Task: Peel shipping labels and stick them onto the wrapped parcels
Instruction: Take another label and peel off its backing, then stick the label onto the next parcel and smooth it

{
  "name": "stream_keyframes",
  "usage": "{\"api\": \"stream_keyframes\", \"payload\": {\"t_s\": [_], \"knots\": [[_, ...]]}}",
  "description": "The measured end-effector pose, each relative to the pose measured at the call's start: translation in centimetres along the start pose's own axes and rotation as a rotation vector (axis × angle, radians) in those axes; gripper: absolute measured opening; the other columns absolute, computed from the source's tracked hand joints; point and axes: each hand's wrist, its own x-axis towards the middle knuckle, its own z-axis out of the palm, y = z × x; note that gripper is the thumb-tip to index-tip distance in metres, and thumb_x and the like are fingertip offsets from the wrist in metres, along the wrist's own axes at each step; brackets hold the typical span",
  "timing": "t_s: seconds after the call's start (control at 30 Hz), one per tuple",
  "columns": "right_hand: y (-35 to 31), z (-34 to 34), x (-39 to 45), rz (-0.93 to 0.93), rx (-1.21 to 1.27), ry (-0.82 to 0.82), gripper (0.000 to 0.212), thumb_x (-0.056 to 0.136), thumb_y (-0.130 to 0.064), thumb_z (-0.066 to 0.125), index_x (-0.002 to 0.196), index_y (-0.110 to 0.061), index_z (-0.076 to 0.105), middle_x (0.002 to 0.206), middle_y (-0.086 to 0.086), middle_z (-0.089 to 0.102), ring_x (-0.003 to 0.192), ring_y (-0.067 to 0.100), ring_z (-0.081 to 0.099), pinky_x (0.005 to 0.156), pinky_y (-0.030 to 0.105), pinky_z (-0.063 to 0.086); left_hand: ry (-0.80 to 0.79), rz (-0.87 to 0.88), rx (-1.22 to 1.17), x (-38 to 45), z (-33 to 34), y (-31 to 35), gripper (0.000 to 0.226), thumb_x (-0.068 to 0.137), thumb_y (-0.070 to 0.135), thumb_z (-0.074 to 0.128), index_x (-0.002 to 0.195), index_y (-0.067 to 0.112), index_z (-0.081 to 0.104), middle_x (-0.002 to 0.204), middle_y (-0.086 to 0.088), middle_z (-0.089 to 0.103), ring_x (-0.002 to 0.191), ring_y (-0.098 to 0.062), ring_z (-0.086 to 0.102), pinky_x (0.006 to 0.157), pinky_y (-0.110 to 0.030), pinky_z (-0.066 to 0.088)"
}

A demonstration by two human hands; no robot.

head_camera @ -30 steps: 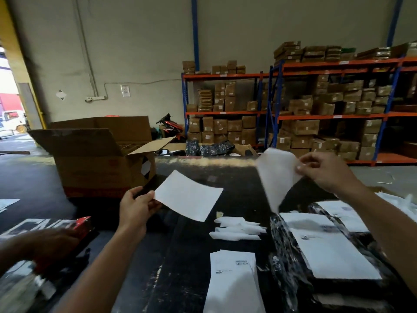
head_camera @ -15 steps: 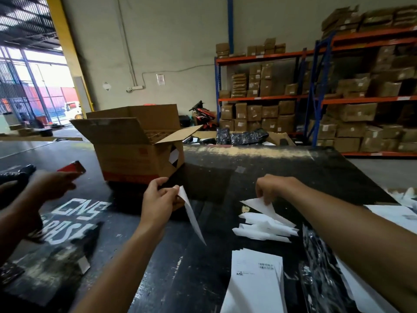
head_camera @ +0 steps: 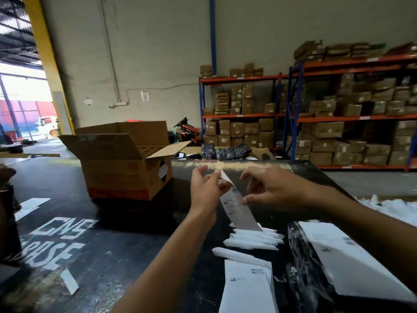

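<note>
A white shipping label (head_camera: 239, 207) hangs edge-on between my hands above the black table (head_camera: 135, 256). My left hand (head_camera: 206, 188) pinches its upper corner. My right hand (head_camera: 270, 188) pinches its right edge with thumb and fingers. Below it lies a heap of crumpled backing strips (head_camera: 250, 241). A stack of printed labels (head_camera: 247, 288) sits at the near edge. A black wrapped parcel (head_camera: 300, 263) with a white label (head_camera: 347, 263) stuck on top lies at the lower right.
An open cardboard box (head_camera: 121, 161) stands at the back left of the table. Another person's arm (head_camera: 5, 199) shows at the far left. Shelving full of cartons (head_camera: 316, 123) fills the back right. White scraps (head_camera: 392, 206) lie at the right.
My right hand left the heap of backing strips and rose to the label in my left hand. Both hands now hold it, and the camera has tilted back to the right.
</note>
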Motion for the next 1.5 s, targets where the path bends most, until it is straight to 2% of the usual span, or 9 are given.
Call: {"api": "stream_keyframes", "payload": {"t_s": [0.2, 0.43, 0.5, 0.6, 0.67, 0.83, 1.0, 1.27, 1.5], "knots": [[0.9, -0.5, -5.0, 0.177, -0.047, 0.192, 0.045, 0.082, -0.033, 0.068, 0.121, -0.020, 0.049, 0.102, 0.001, 0.067, 0.089, 0.013, 0.063, 0.081, 0.036, 0.056, -0.184, -0.038, -0.060, -2.1, 5.0, -0.4, 0.031, 0.098, 0.012, 0.046, 0.128, 0.019, 0.040, 0.114, -0.013, 0.054, 0.101, -0.026, 0.062, 0.078, -0.032, 0.056], [3.6, -2.0, -8.9, 0.306, -0.116, 0.361, 0.030, 0.085, -0.020, 0.062, 0.115, -0.021, 0.056, 0.101, 0.003, 0.070, 0.091, 0.020, 0.065, 0.077, 0.040, 0.056, -0.242, -0.134, -0.098, -3.8, 9.7, -0.1, 0.039, 0.097, 0.014, 0.048, 0.133, 0.020, 0.033, 0.104, -0.012, 0.056, 0.088, -0.022, 0.062, 0.069, -0.032, 0.055], [4.5, -2.8, -9.9, 0.359, -0.140, 0.391, 0.029, 0.086, -0.020, 0.061, 0.114, -0.021, 0.056, 0.101, 0.003, 0.070, 0.088, 0.020, 0.065, 0.075, 0.038, 0.055, -0.227, -0.148, -0.153, -3.4, 10.6, 0.5, 0.031, 0.098, 0.020, 0.046, 0.128, 0.016, 0.038, 0.099, -0.008, 0.057, 0.089, -0.023, 0.062, 0.084, -0.041, 0.054], [6.2, -4.4, -11.5, 0.420, -0.106, 0.449, 0.027, 0.086, -0.018, 0.062, 0.113, -0.018, 0.055, 0.108, 0.003, 0.070, 0.090, 0.019, 0.065, 0.073, 0.034, 0.056, -0.225, -0.065, -0.057, -2.4, 11.9, 1.2, 0.043, 0.097, 0.024, 0.050, 0.136, 0.017, 0.035, 0.119, -0.009, 0.056, 0.108, -0.025, 0.059, 0.098, -0.046, 0.049], [7.3, -5.7, -12.7, 0.421, -0.032, 0.524, 0.030, 0.085, -0.016, 0.064, 0.114, -0.015, 0.055, 0.107, 0.003, 0.070, 0.089, 0.015, 0.063, 0.066, 0.020, 0.050, -0.309, -0.021, 0.110, -2.3, 13.0, 1.0, 0.058, 0.092, 0.021, 0.059, 0.142, 0.018, 0.030, 0.130, -0.007, 0.053, 0.116, -0.025, 0.054, 0.102, -0.046, 0.044], [10.9, -8.3, -14.7, 0.409, 0.137, 0.642, 0.040, 0.084, -0.016, 0.067, 0.121, -0.014, 0.051, 0.094, -0.005, 0.066, 0.088, 0.006, 0.057, 0.064, 0.009, 0.039, -0.586, -0.004, 0.297, -2.3, 16.8, -0.7, 0.076, 0.083, 0.014, 0.069, 0.145, 0.015, 0.026, 0.110, -0.004, 0.067, 0.105, -0.020, 0.061, 0.098, -0.044, 0.048], [17.1, -9.0, -15.4, 0.399, 0.302, 0.638, 0.047, 0.084, -0.015, 0.067, 0.126, -0.019, 0.045, 0.086, -0.009, 0.065, 0.079, 0.001, 0.061, 0.061, 0.013, 0.042, -0.647, 0.074, 0.374, -0.8, 21.5, -2.3, 0.066, 0.083, 0.005, 0.067, 0.140, 0.011, 0.033, 0.091, -0.002, 0.070, 0.089, -0.013, 0.067, 0.075, -0.029, 0.056], [28.8, -8.0, -15.6, 0.350, 0.635, 0.557, 0.059, 0.085, -0.004, 0.063, 0.133, -0.029, 0.041, 0.089, 0.010, 0.072, 0.080, 0.017, 0.070, 0.060, 0.022, 0.055, -0.667, -0.133, 0.436, 2.9, 30.4, -7.9, 0.044, 0.086, 0.005, 0.064, 0.124, 0.011, 0.042, 0.107, -0.013, 0.068, 0.097, -0.027, 0.068, 0.082, -0.047, 0.058], [36.4, -4.8, -14.8, 0.448, 0.830, 0.410, 0.052, 0.085, -0.002, 0.063, 0.128, -0.023, 0.044, 0.083, 0.010, 0.071, 0.077, 0.023, 0.069, 0.064, 0.036, 0.056, -0.574, -0.166, 0.470, 5.2, 33.0, -11.9, 0.044, 0.086, -0.004, 0.058, 0.126, 0.008, 0.044, 0.096, -0.013, 0.070, 0.085, -0.025, 0.072, 0.069, -0.039, 0.061]]}}
